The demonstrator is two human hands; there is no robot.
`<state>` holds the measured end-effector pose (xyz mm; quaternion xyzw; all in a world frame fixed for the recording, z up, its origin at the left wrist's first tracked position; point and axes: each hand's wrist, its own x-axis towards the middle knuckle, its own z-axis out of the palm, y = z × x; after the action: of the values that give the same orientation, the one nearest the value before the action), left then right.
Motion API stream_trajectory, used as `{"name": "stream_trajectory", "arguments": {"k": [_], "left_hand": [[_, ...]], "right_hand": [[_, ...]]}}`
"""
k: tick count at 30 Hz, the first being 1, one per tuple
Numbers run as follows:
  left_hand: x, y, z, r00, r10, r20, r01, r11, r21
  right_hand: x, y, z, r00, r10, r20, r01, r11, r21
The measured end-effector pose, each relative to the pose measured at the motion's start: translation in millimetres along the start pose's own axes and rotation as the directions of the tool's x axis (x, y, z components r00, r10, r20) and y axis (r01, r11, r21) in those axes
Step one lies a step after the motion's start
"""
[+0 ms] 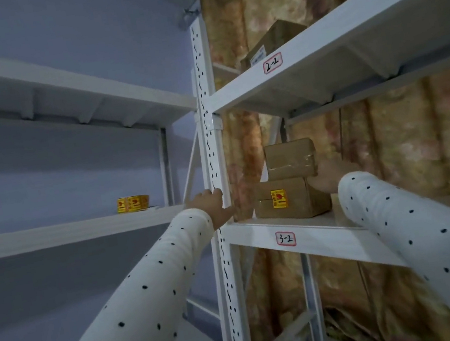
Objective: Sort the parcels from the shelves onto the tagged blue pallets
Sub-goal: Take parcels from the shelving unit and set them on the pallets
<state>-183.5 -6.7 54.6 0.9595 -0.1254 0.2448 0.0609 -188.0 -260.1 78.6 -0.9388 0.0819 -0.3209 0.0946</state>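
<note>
right hand (328, 180) touching stacked parcels (291, 180)

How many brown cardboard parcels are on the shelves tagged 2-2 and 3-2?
3. Two are stacked on shelf 3-2: the upper parcel on the lower parcel with a yellow sticker. One parcel lies on shelf 2-2. Others may be hidden further back.
</note>
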Motion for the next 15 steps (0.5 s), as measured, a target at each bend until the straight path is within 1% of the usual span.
{"name": "stream_trajectory", "arguments": {"k": [2,5,8,10,11,13,15], "left_hand": [[16.6,-2.9,15.5,1.0,0.022,0.004,-0.021,0.997,-0.074],[44.3,-3.5,27.8,0.994,0.1,-0.053,-0.109,0.969,-0.223],[79.4,-8.6,41.2,0.979,0.176,-0.103,-0.203,0.891,-0.406],[96.3,-14.0,51.0,0.963,0.249,-0.107,-0.27,0.839,-0.473],[103.5,-17.4,55.0,0.954,0.283,-0.103,-0.297,0.824,-0.483],[117.9,-25.6,58.5,0.939,0.329,-0.099,-0.331,0.788,-0.519],[136.1,-32.1,60.1,0.93,0.354,-0.1,-0.343,0.734,-0.587]], "right_hand": [[13.6,-8.2,19.6,0.999,0.043,-0.024,-0.044,0.998,-0.038],[28.1,-22.7,36.5,0.984,0.11,-0.143,-0.121,0.99,-0.075],[38.6,-35.1,41.2,0.936,0.211,-0.282,-0.249,0.963,-0.107],[46.1,-40.8,43.2,0.907,0.293,-0.303,-0.322,0.945,-0.051],[52.5,-41.1,45.0,0.898,0.332,-0.29,-0.347,0.938,-0.002],[60.4,-42.4,47.5,0.889,0.394,-0.232,-0.376,0.919,0.12],[70.1,-36.6,50.8,0.875,0.425,-0.232,-0.38,0.9,0.212]]}}
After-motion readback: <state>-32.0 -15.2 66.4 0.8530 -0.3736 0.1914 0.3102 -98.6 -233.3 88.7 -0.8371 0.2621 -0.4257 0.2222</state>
